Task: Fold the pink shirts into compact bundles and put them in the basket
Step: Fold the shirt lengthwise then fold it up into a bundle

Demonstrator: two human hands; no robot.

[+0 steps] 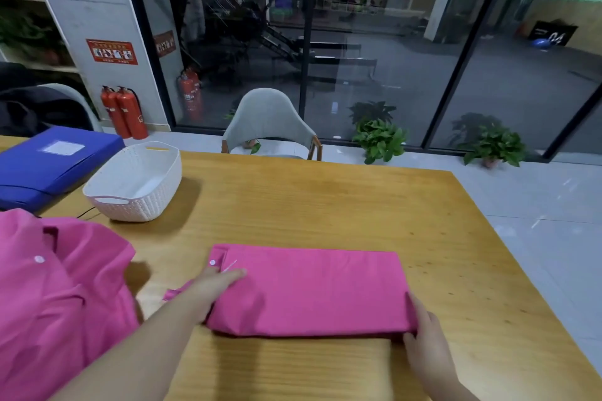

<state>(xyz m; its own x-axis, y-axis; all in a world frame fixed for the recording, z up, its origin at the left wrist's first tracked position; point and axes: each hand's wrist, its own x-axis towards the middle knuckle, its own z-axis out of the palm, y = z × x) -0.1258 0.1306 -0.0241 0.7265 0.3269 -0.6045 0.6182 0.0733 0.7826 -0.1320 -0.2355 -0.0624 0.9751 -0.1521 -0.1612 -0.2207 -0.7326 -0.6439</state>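
A pink shirt (pixel 312 290), folded into a flat rectangle, lies on the wooden table (pixel 325 205) in front of me. My left hand (pixel 211 286) rests flat on its left end, fingers straight. My right hand (pixel 423 332) is at its near right corner, with the thumb under the edge and the fingers against the fabric. A second pink shirt (pixel 55 296) lies loose and unfolded at the left edge. The white woven basket (pixel 136 179) stands at the far left of the table and holds nothing that I can see.
A blue file box (pixel 49 159) lies left of the basket. A grey chair (pixel 270 124) stands behind the table's far edge. The table's right edge drops to a tiled floor with potted plants (pixel 379 137) by the glass wall.
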